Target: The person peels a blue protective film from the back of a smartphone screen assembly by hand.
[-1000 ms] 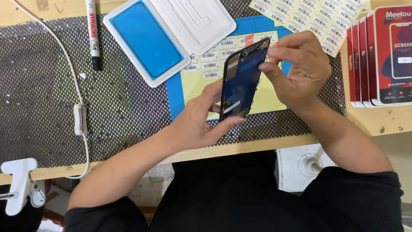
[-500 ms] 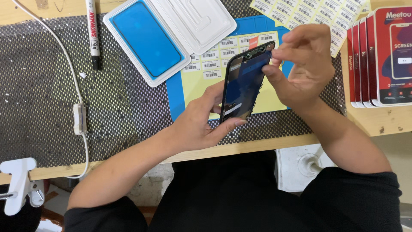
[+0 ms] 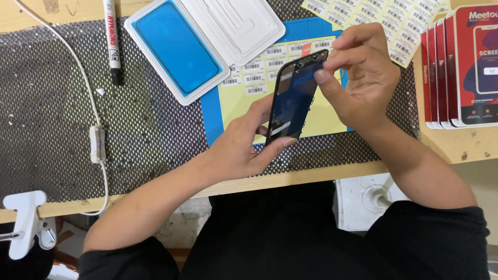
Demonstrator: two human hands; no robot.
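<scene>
Mesh mat [image 3: 62, 114] — both hands grip phone screen [image 3: 295, 98].

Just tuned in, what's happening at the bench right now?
A person holds a dark rectangular phone screen panel tilted on edge above a yellow and blue work mat. The left hand grips its lower end; the right hand pinches its top corner. An open white tray holding a blue film lies beyond.

dark blue phone screen [image 3: 293, 101], yellow mat [image 3: 321, 111]
</scene>
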